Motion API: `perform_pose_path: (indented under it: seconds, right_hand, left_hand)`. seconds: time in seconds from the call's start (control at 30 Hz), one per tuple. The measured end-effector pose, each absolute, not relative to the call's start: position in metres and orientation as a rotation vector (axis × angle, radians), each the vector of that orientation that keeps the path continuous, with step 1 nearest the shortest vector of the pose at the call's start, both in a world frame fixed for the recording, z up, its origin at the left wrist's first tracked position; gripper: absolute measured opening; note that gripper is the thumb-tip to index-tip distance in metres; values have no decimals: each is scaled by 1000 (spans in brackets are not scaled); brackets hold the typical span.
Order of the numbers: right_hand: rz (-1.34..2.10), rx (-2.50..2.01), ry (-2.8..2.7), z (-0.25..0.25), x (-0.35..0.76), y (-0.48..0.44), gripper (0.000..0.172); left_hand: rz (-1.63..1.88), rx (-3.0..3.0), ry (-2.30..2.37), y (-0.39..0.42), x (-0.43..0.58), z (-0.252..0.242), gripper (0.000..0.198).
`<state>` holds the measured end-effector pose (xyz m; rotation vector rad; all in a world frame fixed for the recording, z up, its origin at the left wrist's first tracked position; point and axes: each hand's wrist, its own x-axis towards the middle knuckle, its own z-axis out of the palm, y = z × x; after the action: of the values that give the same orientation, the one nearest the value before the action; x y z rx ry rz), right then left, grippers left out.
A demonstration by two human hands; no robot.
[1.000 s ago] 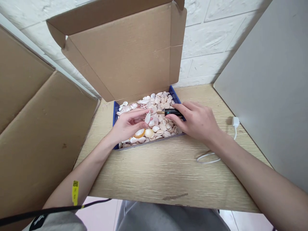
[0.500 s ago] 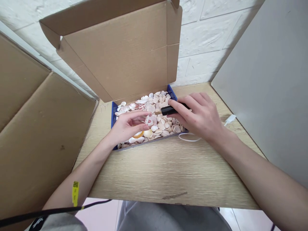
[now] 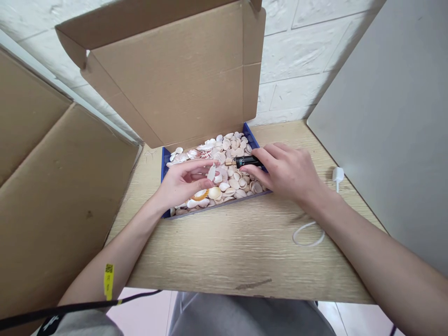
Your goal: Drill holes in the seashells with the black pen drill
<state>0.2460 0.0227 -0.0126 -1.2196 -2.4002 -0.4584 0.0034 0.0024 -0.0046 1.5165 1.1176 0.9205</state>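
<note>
My left hand [image 3: 178,184] pinches a pale seashell [image 3: 212,172] between thumb and fingers, its thin edge turned toward me. In my right hand [image 3: 289,173] is a black mini drill [image 3: 248,161] lying nearly level, its brass-coloured tip pointing left at the shell. A small gap shows between the tip and the shell; a fine bit cannot be made out. Both hands are over a shallow blue-sided cardboard box [image 3: 164,161] filled with loose seashells [image 3: 234,184]. A yellow-orange ringed shell [image 3: 201,196] lies just below my left thumb.
The box's tall cardboard lid [image 3: 168,79] stands raised against the white brick wall [image 3: 297,56]. A white cable [image 3: 308,243] loops on the wooden table [image 3: 224,252], with a white plug [image 3: 338,174] at right. Cardboard [image 3: 42,177] borders the left, a grey panel [image 3: 392,116] the right.
The shell in my left hand has turned edge-on. My right hand has shifted slightly right with the drill, showing more of its body. The white cable loop has moved right and nearer me.
</note>
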Motion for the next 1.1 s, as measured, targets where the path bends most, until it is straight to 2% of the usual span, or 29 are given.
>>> perform_pose_path:
  seconds: [0.17,0.33,0.53,0.83,1.1]
  right_hand:
    - [-540,-1160,-2350,-15,243,19,44]
    - [-749,-899,-2250,-14,246,19,30]
    - [-833,-665,-2087,-12,247,19,16]
    - [-786,-654,-2085,-23,251,22,24]
    - [-602,-970,-2240,-21,250,24,30]
  left_hand:
    - [968,1497,1144,2,6,-2,37]
    - [907,1474,1211,1,5,-2,40]
    - [829,1438,1190,2,1,-3,41]
    - [729,1350,1085,4,-1,0,43]
    - [851,1339,1099,4,1,-1,43]
